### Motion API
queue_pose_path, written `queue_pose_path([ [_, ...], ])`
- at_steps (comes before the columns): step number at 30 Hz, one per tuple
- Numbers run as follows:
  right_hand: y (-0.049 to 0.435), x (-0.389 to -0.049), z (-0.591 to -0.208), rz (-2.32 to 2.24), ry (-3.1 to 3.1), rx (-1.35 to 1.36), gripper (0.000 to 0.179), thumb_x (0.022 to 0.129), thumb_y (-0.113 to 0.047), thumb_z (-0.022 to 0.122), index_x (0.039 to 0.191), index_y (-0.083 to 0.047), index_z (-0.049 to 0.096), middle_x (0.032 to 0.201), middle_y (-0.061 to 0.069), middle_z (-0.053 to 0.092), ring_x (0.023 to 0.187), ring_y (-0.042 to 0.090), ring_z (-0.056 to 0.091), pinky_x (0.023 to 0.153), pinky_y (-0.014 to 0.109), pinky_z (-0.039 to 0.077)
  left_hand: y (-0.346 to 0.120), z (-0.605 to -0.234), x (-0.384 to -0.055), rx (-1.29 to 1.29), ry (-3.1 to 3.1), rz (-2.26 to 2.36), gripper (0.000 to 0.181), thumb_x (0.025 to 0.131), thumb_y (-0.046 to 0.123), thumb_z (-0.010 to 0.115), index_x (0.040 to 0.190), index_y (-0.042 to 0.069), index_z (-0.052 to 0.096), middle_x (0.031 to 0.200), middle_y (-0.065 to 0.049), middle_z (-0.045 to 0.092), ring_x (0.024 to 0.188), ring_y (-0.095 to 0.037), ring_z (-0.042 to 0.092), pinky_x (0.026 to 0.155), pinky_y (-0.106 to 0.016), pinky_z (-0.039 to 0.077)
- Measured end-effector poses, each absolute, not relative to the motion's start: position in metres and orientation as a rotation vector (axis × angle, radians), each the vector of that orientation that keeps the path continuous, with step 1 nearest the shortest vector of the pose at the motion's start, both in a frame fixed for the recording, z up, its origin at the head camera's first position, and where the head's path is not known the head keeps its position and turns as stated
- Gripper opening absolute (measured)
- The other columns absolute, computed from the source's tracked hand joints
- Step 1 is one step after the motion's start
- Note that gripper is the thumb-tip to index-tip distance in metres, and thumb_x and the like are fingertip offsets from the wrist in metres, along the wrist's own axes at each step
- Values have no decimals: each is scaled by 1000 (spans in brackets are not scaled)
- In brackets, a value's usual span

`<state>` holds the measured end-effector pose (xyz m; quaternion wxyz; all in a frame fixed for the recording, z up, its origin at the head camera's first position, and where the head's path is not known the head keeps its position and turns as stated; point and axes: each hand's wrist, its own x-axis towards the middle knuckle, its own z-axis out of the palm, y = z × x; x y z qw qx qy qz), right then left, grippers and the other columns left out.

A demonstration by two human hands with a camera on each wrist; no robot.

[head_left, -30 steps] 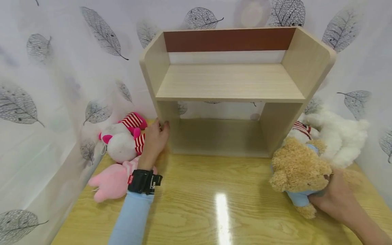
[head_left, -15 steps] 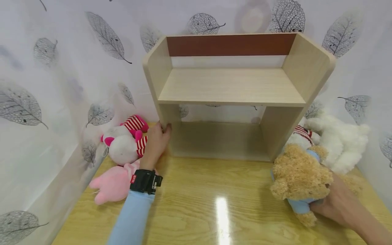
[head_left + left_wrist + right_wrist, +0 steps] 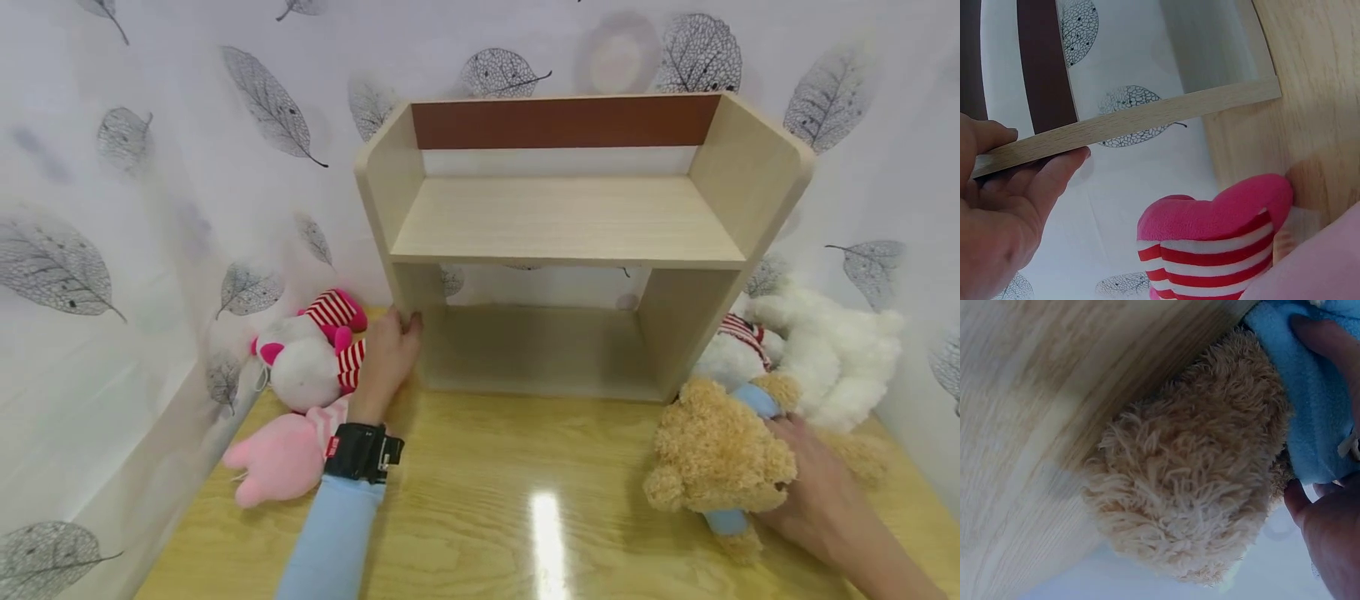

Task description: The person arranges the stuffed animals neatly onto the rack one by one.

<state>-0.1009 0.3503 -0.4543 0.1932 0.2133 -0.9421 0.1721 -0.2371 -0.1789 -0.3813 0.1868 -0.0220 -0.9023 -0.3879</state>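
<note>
My left hand (image 3: 386,358) grips the left side panel of a light wooden shelf (image 3: 570,221). In the left wrist view, the thumb lies on one face of the panel (image 3: 1147,122) and the fingers on the other. At the shelf's lower right front, my right hand (image 3: 813,496) holds a curly tan teddy bear (image 3: 716,446) in a blue shirt. The right wrist view has the thumb pressed into the blue shirt (image 3: 1307,394) with fingers on the opposite side, and the furry head (image 3: 1191,475) close over the tabletop.
Left of the shelf lie a white-and-pink plush toy (image 3: 303,371) with red stripes and a pink plush (image 3: 277,458). Fluffy white plush (image 3: 832,354) and a plush with a striped scarf (image 3: 731,354) sit at its right. Leaf-printed curtain (image 3: 172,208) encloses the wooden table (image 3: 480,500).
My right hand has moved the teddy bear slightly left, and the bear has turned a little. The left hand stays on the panel. The head view has tilted, so the scene sits lower.
</note>
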Motion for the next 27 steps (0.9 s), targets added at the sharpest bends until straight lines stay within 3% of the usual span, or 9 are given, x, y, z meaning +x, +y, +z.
queue_pose_path([
  [3, 345, -97, -453, 447, -2716, 491, 115, 33, -17, 101, 136, 0, 52, 132, 35, 55, 125, 59, 46, 97, 79, 36, -179, -382, -237, -54, -2546, -1104, 29, 103, 22, 54, 106, -5, 64, 71, -12, 56, 61, -24, 53, 54, -34, 42],
  [6, 340, -95, -452, 361, -2777, 433, 120, 35, -22, 102, 141, 2, 48, 134, 34, 53, 119, 55, 49, 83, 78, 40, -179, -383, -235, -61, -2557, -1110, 29, 104, 22, 53, 107, -5, 63, 68, -7, 51, 57, -20, 49, 51, -31, 39],
  [10, 336, -91, -453, 357, -2801, 387, 126, 40, -22, 101, 148, 1, 41, 137, 34, 49, 120, 54, 48, 86, 76, 37, -179, -382, -234, -48, -2572, -1090, 30, 103, 22, 53, 110, -5, 64, 71, -12, 58, 59, -21, 53, 52, -31, 42],
  [16, 335, -89, -456, 314, -2751, 393, 135, 36, -25, 101, 152, -1, 36, 134, 34, 50, 116, 51, 49, 84, 73, 39, -177, -381, -234, -52, -2559, -1057, 29, 103, 23, 53, 109, -4, 64, 84, -22, 69, 71, -30, 61, 63, -41, 50],
  [20, 335, -88, -456, 251, -2708, 431, 142, 31, -27, 101, 153, 1, 35, 130, 34, 53, 112, 50, 52, 82, 72, 41, -177, -381, -234, -52, -2560, -1070, 28, 103, 22, 54, 109, -3, 64, 82, -21, 67, 70, -29, 60, 62, -41, 49],
  [27, 329, -87, -447, 286, -2700, 443, 134, 32, -25, 101, 147, 7, 42, 129, 32, 55, 111, 49, 53, 84, 70, 42, -177, -380, -233, -49, -2551, -1089, 30, 103, 21, 54, 111, -5, 64, 80, -19, 65, 69, -27, 58, 60, -35, 44],
])
